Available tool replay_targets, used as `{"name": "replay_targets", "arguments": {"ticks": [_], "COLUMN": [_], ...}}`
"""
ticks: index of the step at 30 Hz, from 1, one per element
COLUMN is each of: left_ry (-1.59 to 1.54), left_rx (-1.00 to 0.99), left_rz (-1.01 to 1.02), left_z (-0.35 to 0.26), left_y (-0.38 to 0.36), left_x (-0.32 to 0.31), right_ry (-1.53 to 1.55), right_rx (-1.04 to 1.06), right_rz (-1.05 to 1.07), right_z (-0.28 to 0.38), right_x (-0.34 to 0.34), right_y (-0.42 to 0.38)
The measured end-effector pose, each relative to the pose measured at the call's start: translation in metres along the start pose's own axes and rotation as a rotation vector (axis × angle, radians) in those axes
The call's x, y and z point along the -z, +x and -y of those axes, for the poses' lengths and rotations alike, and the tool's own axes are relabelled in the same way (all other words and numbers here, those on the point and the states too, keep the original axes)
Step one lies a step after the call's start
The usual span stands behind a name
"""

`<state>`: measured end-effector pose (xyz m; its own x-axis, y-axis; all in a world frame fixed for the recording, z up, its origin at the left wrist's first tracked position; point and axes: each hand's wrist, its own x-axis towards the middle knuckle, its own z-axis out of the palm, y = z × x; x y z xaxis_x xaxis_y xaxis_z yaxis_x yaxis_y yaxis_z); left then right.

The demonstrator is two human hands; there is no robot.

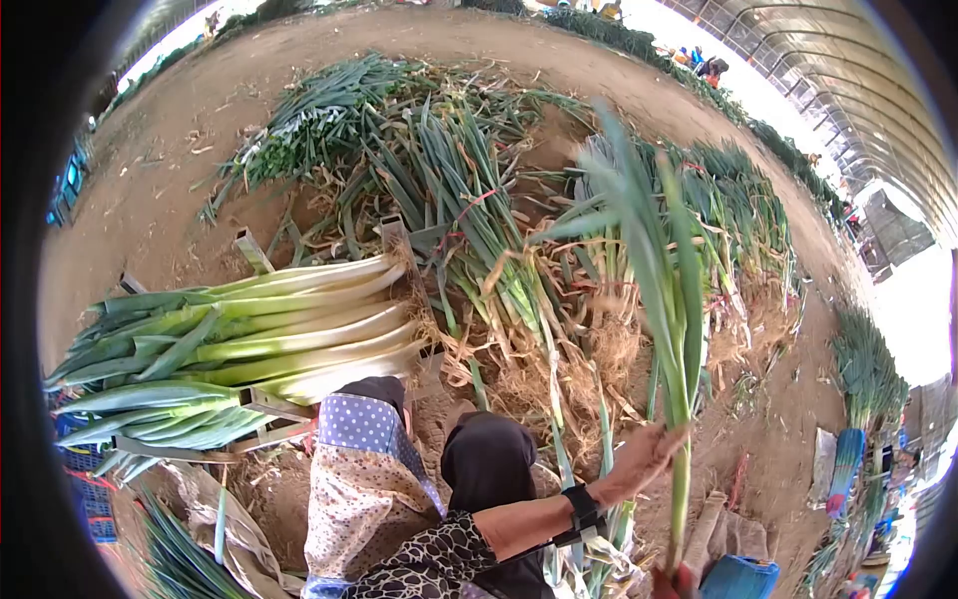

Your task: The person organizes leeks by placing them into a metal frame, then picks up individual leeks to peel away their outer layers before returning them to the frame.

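My left hand (646, 461), with a dark watch on its wrist, is closed round the stalk of a long green onion (676, 374). The onion stands nearly upright, its leaves blurred at the top. At the bottom edge, my right hand (674, 581) shows only in part, with reddish fingers closed at the onion's lower end. Left of my knees, cleaned green onions (329, 334) with white stems lie side by side on a metal frame (394, 235). Ahead of me, uncleaned green onions (479, 220) with dry leaves and roots lie in a heap on the soil.
More bundled onions (733, 200) lie at the right, and a leafy pile (339, 110) is at the back. A blue object (738, 577) and a brown cloth (723, 529) are near my right hand. Blue crates (90, 499) stand at far left. People (704, 65) are far off.
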<state>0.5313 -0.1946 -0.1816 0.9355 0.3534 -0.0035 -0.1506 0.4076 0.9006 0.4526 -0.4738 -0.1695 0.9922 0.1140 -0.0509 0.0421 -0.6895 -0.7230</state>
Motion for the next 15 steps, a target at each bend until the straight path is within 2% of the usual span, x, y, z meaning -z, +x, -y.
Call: {"name": "replay_targets", "arguments": {"ticks": [1,2,3,4,5,7,8,11,12,14,15], "left_ry": [0.048,0.05,0.043,-0.032,-0.103,-0.141,-0.202,-0.11,-0.031,0.122,0.093], "left_rx": [-0.022,-0.185,-0.349,-0.264,-0.181,-0.054,-0.097,0.071,0.098,0.144,0.103], "left_rz": [-0.109,-0.2,-0.282,-0.309,-0.335,-0.223,-0.219,0.094,0.154,0.266,0.126], "left_z": [-0.009,0.0,0.009,-0.004,-0.019,-0.031,-0.027,-0.018,-0.014,-0.018,-0.023], "left_y": [0.003,0.011,0.02,0.023,0.026,0.031,0.031,0.021,0.02,0.022,0.025], "left_x": [0.006,0.013,0.017,0.02,0.028,0.05,0.049,0.07,0.077,0.085,0.087], "right_ry": [0.142,0.233,0.362,0.406,0.597,0.509,0.548,0.613,0.549,0.337,0.224], "right_rx": [-0.148,-0.078,0.088,-0.064,-0.033,0.094,0.12,0.117,0.221,0.421,0.516], "right_rz": [-0.009,-0.043,-0.029,-0.031,-0.025,-0.045,-0.068,-0.056,-0.028,-0.158,-0.219], "right_z": [0.068,0.049,-0.007,0.047,0.061,0.073,0.076,0.105,0.095,0.079,0.078], "right_x": [-0.03,-0.057,-0.092,-0.102,-0.122,-0.146,-0.154,-0.153,-0.15,-0.147,-0.146], "right_y": [-0.006,0.001,0.028,0.025,0.031,0.049,0.059,0.088,0.103,0.121,0.125]}}
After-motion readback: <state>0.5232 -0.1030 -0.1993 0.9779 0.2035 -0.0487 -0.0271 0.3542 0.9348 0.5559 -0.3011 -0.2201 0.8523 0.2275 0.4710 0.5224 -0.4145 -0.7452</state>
